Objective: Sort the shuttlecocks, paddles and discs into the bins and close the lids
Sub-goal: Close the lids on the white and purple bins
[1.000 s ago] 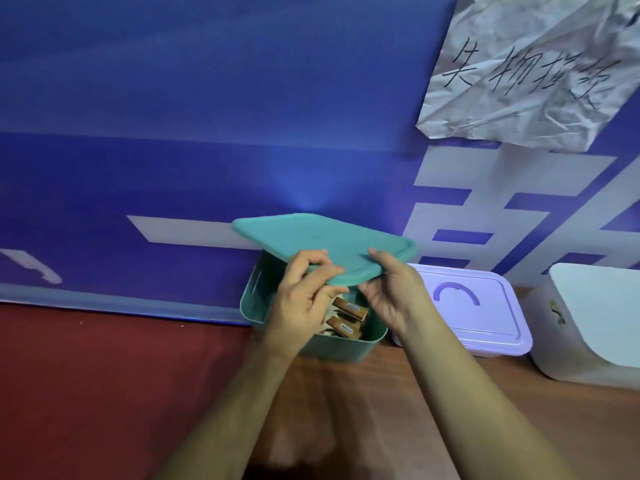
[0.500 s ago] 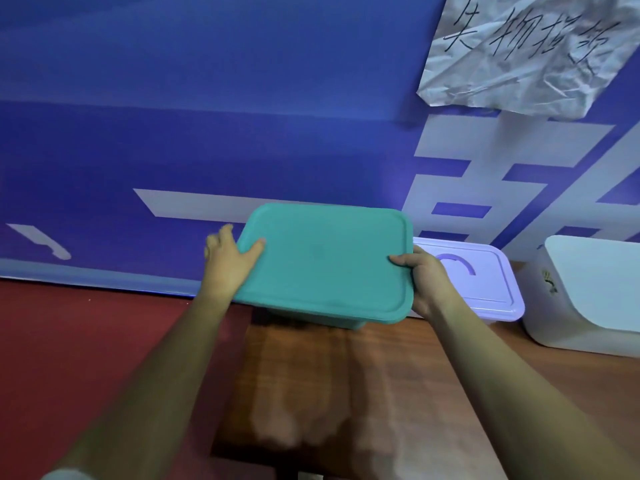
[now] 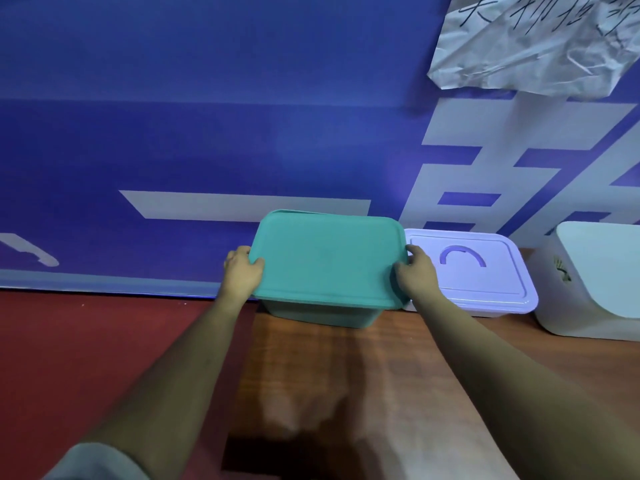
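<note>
Hands: the left hand grips the left short edge of the teal lid, thumb on top and fingers curled under the rim. The lid lies over the teal bin, directly ahead of the person and between both hands, its long axis running left to right. The right hand grips the opposite short edge in the same manner. Both hands are equally near. At the far left corner a thin line of rim shows, so the lid is judged not fully seated; the coming move is probably a downward press at both ends. Touching or just beside the right hand stands a closed lavender bin, then a white bin, all on the wooden table.
</note>
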Motion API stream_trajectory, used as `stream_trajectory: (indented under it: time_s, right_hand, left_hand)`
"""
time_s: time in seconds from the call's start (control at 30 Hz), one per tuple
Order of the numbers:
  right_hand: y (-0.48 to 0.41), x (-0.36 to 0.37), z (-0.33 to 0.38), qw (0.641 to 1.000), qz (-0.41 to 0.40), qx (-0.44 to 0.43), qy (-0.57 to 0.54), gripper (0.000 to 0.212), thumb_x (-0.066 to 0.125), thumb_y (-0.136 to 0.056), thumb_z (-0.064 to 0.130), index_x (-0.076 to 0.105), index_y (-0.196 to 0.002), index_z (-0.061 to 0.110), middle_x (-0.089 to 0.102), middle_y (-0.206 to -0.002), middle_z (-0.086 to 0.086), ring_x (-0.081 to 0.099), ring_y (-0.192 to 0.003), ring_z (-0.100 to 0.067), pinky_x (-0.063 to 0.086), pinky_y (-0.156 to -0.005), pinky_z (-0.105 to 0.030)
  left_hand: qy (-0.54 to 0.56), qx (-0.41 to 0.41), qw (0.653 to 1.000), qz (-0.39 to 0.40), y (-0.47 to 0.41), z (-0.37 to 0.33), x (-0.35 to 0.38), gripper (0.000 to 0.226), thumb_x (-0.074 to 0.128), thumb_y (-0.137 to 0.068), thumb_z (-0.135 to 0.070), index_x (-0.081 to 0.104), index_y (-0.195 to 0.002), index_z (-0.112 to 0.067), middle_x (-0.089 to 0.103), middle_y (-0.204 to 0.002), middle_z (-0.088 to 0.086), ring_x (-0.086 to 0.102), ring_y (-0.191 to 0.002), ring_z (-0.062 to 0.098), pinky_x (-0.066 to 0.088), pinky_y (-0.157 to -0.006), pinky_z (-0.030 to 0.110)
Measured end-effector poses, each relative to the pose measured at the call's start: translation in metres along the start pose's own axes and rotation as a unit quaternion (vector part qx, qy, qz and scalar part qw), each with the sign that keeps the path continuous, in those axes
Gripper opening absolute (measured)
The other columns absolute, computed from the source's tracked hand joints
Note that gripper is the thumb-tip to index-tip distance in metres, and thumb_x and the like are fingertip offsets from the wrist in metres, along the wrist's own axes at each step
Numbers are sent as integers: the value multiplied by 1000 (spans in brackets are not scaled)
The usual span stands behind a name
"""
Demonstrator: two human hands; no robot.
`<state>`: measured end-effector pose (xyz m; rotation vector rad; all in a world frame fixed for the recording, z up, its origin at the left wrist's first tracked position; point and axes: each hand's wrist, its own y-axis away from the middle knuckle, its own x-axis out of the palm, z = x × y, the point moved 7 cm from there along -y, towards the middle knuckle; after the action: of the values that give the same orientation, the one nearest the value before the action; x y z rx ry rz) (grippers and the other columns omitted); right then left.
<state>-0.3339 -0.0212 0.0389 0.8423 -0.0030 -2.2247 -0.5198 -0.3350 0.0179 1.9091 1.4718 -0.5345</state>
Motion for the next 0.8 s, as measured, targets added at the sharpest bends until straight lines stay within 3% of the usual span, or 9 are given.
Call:
stream_trajectory:
  time_s: [0.13, 0.3, 0.4, 0.53, 0.7, 0.8]
  right_hand:
    - [-8, 20, -10, 992, -14, -21, 127, 26, 42, -84, 12, 54, -106, 6, 61, -106, -22, 56, -93, -45, 47, -81, -46]
    - [-10, 36, -21, 995, -36, -32, 82, 25, 39, -86, 10, 52, -107, 8, 57, -107, -19, 56, -98, -42, 48, -83, -47]
    - [-16, 35, -19, 997, -55, -36, 51, 26, 40, -88, 9, 53, -110, 6, 59, -113, -19, 57, -101, -38, 44, -81, -37]
    - [-24, 37, -22, 997, -59, -26, 39, 23, 41, -94, 9, 48, -116, 6, 56, -116, -15, 56, -101, -36, 41, -77, -37]
    - [-30, 41, -24, 996, -77, -25, 19, 23, 37, -96, 11, 43, -119, 8, 58, -113, -15, 56, -96, -35, 38, -74, -35]
    - [-43, 40, -28, 998, -64, -1, 19, 26, 36, -101, 21, 38, -125, 10, 62, -108, -18, 55, -89, -34, 37, -73, -35]
  left_hand:
    - [-31, 14, 999, 6, -18, 2, 12, 40, 54, -92, -18, 50, -130, -10, 45, -127, 19, 39, -125, 34, 35, -106, 41]
    - [-12, 20, 1000, 0, -34, 12, 23, 41, 53, -96, -20, 45, -136, -13, 43, -130, 18, 46, -121, 33, 39, -99, 42]
    - [-13, 41, 999, -22, -43, 11, 23, 35, 50, -97, -17, 48, -131, -9, 47, -128, 19, 47, -119, 35, 39, -96, 42]
    - [-19, 34, 999, -31, -48, 15, 28, 29, 44, -99, -15, 52, -122, 0, 49, -125, 21, 47, -117, 35, 38, -94, 39]
    - [52, -33, 998, -26, -47, 29, 32, 13, 46, -94, -19, 53, -90, -9, 58, -92, 11, 55, -88, 30, 39, -72, 37]
    - [43, -34, 998, -28, -43, 29, 31, 13, 51, -93, -21, 50, -87, -9, 51, -77, 1, 50, -79, 24, 35, -66, 35]
